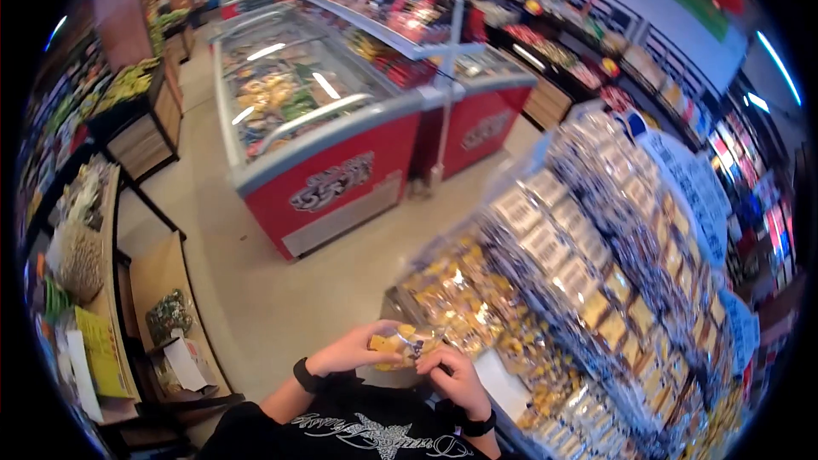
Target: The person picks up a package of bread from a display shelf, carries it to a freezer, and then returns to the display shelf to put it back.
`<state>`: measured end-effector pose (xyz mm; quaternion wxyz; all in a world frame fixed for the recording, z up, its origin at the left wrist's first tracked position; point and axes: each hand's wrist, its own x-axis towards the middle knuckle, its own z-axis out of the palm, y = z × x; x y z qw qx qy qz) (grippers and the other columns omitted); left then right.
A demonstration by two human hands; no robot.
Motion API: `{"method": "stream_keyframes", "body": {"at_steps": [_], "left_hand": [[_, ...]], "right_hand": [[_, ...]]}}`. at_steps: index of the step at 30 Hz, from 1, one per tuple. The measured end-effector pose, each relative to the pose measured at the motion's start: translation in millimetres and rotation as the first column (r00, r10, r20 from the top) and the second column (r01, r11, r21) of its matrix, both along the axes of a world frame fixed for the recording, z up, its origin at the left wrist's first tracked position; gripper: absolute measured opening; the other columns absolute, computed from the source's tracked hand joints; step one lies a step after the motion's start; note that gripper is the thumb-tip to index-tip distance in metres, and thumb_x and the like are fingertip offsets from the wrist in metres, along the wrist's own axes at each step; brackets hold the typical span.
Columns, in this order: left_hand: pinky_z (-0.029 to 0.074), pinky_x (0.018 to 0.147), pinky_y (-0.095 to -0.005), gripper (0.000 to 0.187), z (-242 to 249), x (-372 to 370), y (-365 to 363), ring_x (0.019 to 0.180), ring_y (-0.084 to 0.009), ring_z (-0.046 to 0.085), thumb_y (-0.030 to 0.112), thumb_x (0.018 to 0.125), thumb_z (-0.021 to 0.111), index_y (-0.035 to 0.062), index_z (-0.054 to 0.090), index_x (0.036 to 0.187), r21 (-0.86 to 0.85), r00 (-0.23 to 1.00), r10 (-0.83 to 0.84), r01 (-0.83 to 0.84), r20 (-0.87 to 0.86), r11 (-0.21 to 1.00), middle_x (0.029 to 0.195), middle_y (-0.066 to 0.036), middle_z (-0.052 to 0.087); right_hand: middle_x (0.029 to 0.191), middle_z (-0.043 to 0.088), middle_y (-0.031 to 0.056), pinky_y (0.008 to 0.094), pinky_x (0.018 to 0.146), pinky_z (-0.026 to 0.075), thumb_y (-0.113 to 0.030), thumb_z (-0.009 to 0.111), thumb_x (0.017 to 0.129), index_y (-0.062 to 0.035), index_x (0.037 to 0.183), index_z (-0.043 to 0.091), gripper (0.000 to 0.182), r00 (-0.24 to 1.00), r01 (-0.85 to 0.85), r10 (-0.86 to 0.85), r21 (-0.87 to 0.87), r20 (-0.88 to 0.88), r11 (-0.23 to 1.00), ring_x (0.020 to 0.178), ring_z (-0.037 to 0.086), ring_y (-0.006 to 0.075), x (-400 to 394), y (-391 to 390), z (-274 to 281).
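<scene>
Black printed shirt (388,436) lies nearest the camera, with 2 bare hands just beyond it, 1 dark band at each wrist. Between them sits 1 clear snack packet (390,344) with yellow pieces inside, its long axis running roughly crosswise from hand to hand. The left hand (345,353) has its fingers closed around the fuller yellow end; the right hand (460,382) pinches the crinkled clear end, nearer the display. Whether the wrapper is torn, I cannot tell. Just beyond the right fingers and to their right, loose yellow packets (456,290) fill the display bin. Farther off stands 1 red chest freezer (341,192), well apart from both hands.
</scene>
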<state>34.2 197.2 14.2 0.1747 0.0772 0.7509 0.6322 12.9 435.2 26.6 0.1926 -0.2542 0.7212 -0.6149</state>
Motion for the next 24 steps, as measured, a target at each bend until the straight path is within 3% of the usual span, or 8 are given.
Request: {"method": "stream_keyframes", "body": {"at_steps": [2, 4, 8, 12, 16, 18, 21, 24], "left_hand": [[0.040, 0.097, -0.0317, 0.065, 13.0, 13.6, -37.5, 0.110, -0.0192, 0.052, 0.028, 0.080, 0.073, -0.0025, 0.044, 0.130, 0.044, 0.997, 0.077, -0.077, 0.009, 0.996, 0.122, -0.013, 0.055], [0.042, 0.096, -0.0312, 0.065, 23.7, 29.6, -71.0, 0.110, -0.0192, 0.052, 0.024, 0.079, 0.075, -0.0028, 0.043, 0.129, 0.211, 0.971, 0.207, -0.229, 0.120, 0.950, 0.123, -0.013, 0.053], [0.046, 0.090, -0.0284, 0.055, -0.4, 60.7, -139.1, 0.105, -0.0139, 0.054, 0.014, 0.079, 0.075, -0.0016, 0.044, 0.122, 0.292, 0.914, 0.383, -0.407, 0.138, 0.866, 0.118, -0.009, 0.053], [0.047, 0.089, -0.0281, 0.051, 12.7, 91.2, -194.3, 0.102, -0.0124, 0.055, 0.010, 0.080, 0.073, -0.0012, 0.045, 0.122, 0.235, 0.827, 0.548, -0.561, 0.124, 0.794, 0.116, -0.008, 0.055], [0.047, 0.089, -0.0287, 0.051, 18.5, 116.0, -233.7, 0.102, -0.0138, 0.057, 0.012, 0.082, 0.071, -0.0022, 0.046, 0.124, 0.285, 0.739, 0.668, -0.662, 0.093, 0.693, 0.113, -0.009, 0.059], [0.047, 0.089, -0.0286, 0.050, 18.0, 125.7, -245.4, 0.101, -0.0135, 0.057, 0.010, 0.082, 0.070, -0.0022, 0.046, 0.124, 0.326, 0.684, 0.715, -0.716, 0.146, 0.618, 0.113, -0.009, 0.060], [0.046, 0.089, -0.0285, 0.047, 18.6, 134.7, -260.9, 0.100, -0.0130, 0.058, 0.009, 0.082, 0.069, -0.0020, 0.048, 0.123, 0.344, 0.575, 0.801, -0.795, 0.166, 0.499, 0.111, -0.008, 0.060], [0.047, 0.087, -0.0281, 0.043, 16.4, 138.5, -277.6, 0.099, -0.0125, 0.058, 0.010, 0.083, 0.069, -0.0016, 0.050, 0.120, 0.286, 0.500, 0.860, -0.842, 0.101, 0.457, 0.109, -0.007, 0.061]], "right_hand": [[0.090, 0.064, 0.0096, 0.0311, 0.085, 0.045, 0.002, 0.053, 0.076, -0.0010, 0.084, 0.064, 0.013, 0.997, -0.070, 0.070, 0.008, -0.018, 0.998, 0.090, 0.060, 0.0230, -3.0, -39.5, 6.3], [0.090, 0.064, 0.0099, 0.0312, 0.085, 0.044, 0.003, 0.053, 0.076, -0.0007, 0.083, 0.064, 0.013, 0.989, -0.149, 0.148, -0.040, -0.030, 0.988, 0.091, 0.060, 0.0231, -7.2, -78.5, 12.3], [0.089, 0.064, 0.0107, 0.0307, 0.083, 0.046, 0.005, 0.053, 0.076, 0.0006, 0.082, 0.063, 0.012, 0.953, -0.303, 0.302, -0.070, -0.030, 0.950, 0.089, 0.061, 0.0229, -12.1, -153.3, 11.1], [0.088, 0.064, 0.0108, 0.0303, 0.082, 0.046, 0.006, 0.053, 0.075, 0.0013, 0.082, 0.062, 0.012, 0.908, -0.419, 0.417, -0.073, -0.042, 0.905, 0.087, 0.062, 0.0225, -13.7, -226.4, 22.0], [0.087, 0.064, 0.0103, 0.0297, 0.082, 0.046, 0.005, 0.053, 0.077, 0.0009, 0.084, 0.063, 0.013, 0.848, -0.529, 0.524, -0.077, -0.075, 0.845, 0.086, 0.062, 0.0222, -18.5, -286.5, 23.5], [0.087, 0.065, 0.0102, 0.0295, 0.082, 0.046, 0.003, 0.056, 0.080, 0.0001, 0.086, 0.063, 0.011, 0.834, -0.541, 0.539, 0.022, -0.118, 0.841, 0.087, 0.062, 0.0224, -19.6, -310.0, 25.6], [0.089, 0.066, 0.0096, 0.0295, 0.081, 0.047, 0.000, 0.057, 0.082, -0.0005, 0.089, 0.064, 0.010, 0.812, -0.582, 0.583, 0.035, -0.033, 0.813, 0.087, 0.063, 0.0215, -24.5, -342.3, 23.7], [0.090, 0.067, 0.0091, 0.0293, 0.081, 0.048, -0.002, 0.058, 0.084, -0.0005, 0.092, 0.064, 0.010, 0.760, -0.650, 0.650, 0.055, 0.010, 0.758, 0.088, 0.063, 0.0200, -34.7, -373.4, 13.6]]}}
